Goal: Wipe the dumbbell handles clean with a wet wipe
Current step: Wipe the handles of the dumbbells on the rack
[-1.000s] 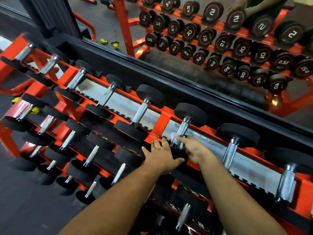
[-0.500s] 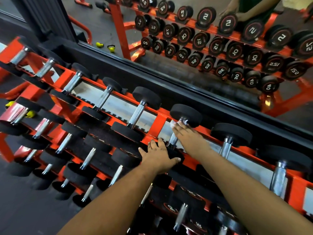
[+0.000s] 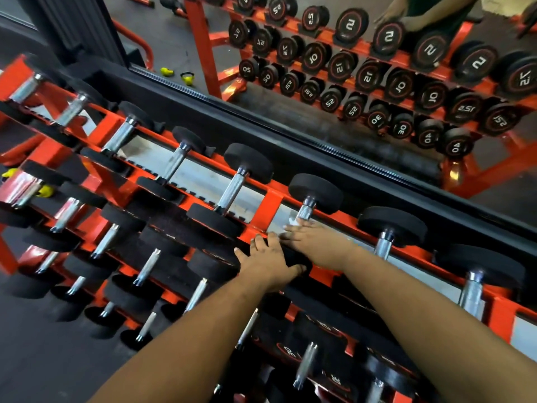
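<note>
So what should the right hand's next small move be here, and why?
Probably slide the right hand with the wet wipe up the handle: its bare upper end by the far head looks unwiped, and the left hand braces the near head.

A mirror (image 3: 290, 82) runs along the wall behind the orange rack (image 3: 270, 203), its black frame (image 3: 261, 135) slanting down to the right. In its reflection two yellow kettlebells (image 3: 177, 74) sit on the dark floor (image 3: 174, 36). Another yellow one (image 3: 43, 191) shows at the left edge, between the rack's tiers
</note>
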